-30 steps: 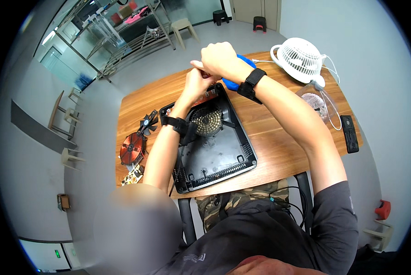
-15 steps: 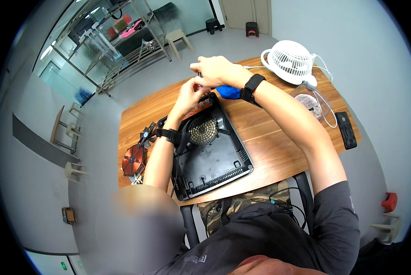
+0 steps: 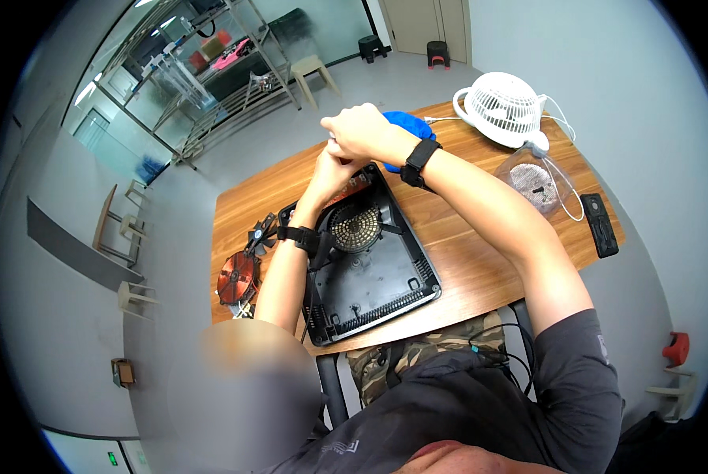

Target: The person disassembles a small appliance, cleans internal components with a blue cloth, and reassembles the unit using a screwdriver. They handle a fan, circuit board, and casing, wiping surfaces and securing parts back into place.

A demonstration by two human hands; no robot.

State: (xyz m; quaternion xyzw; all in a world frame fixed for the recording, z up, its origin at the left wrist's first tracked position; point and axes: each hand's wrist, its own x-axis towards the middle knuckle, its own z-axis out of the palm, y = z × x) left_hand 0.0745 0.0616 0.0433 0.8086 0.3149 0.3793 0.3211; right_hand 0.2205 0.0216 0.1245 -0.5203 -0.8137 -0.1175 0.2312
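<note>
Centrally, an open black plastic housing (image 3: pixel 369 286) lies at a slant on the wooden bench (image 3: pixel 480 245) before you, its hollow inside facing up, with a round vent grille (image 3: pixel 355 229) and an orange-red strip (image 3: pixel 349 190) toward its far end. Your left hand (image 3: pixel 331 173) and right hand (image 3: pixel 362 136) meet over that end, the right overlapping the left. The right fingers look curled, but whether either grip has anything in it cannot be told, as your knuckles hide it. Just right of your hands sits a blue item (image 3: pixel 407 126), perhaps cloth. Left of the housing, a copper-coloured coil (image 3: pixel 238 278) and a black fan blade (image 3: pixel 262 235) lie close together.

The likeliest trouble is a small part slipping from hidden fingers into the housing. The black strap (image 3: pixel 305 238) on your left wrist could catch the housing's rim, and a leftward forearm sweep could push the coil off the bench's edge.
</note>
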